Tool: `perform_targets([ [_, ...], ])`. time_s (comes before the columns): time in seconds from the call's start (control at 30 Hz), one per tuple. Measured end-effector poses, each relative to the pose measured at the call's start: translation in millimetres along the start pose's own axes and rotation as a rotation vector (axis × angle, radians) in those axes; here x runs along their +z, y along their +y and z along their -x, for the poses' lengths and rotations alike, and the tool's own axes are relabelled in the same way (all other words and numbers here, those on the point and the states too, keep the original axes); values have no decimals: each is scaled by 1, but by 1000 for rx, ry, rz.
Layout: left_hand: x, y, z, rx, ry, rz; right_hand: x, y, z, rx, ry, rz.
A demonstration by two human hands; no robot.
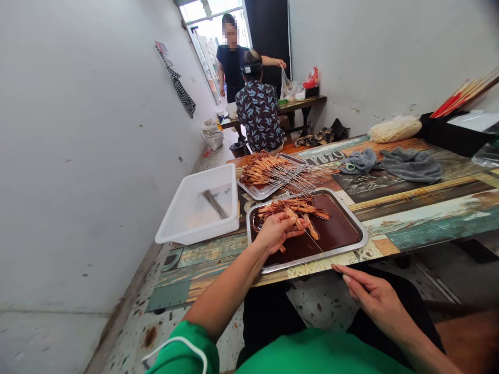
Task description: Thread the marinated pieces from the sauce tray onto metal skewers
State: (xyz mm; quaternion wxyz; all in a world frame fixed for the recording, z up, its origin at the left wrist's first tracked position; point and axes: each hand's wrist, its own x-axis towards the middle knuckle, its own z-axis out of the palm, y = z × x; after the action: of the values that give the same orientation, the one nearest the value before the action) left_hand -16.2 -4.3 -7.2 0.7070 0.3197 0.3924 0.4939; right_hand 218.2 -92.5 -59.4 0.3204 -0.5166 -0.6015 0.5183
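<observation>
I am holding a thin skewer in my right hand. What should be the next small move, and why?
Probably the right hand should gently push the skewer a little further, while the left hand steadies the food piece. The skewer runs to that piece, and much of its length between the hands is bare.

A green T-shirt (327, 354) and apparently black trousers (268, 314) are showing, while a white cable (177, 338) is curving over the left sleeve (181, 361).
</observation>
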Motion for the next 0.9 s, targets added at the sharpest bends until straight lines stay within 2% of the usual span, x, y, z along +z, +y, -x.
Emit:
perform_targets([
  [0.1, -3, 5, -1, 33, 3, 0, -4, 1, -2, 18, -12, -40],
  [0.2, -5, 5, -3, 58, 64, -2, -6, -1, -2, 17, -21, -59],
  [0.4, -5, 2, -5, -8, 97, 38, -1, 0, 1, -5, 34, -55],
  [0.9, -5, 0, -6, -49, 101, 86, 20, -4, 0, -112, 173, 66],
])
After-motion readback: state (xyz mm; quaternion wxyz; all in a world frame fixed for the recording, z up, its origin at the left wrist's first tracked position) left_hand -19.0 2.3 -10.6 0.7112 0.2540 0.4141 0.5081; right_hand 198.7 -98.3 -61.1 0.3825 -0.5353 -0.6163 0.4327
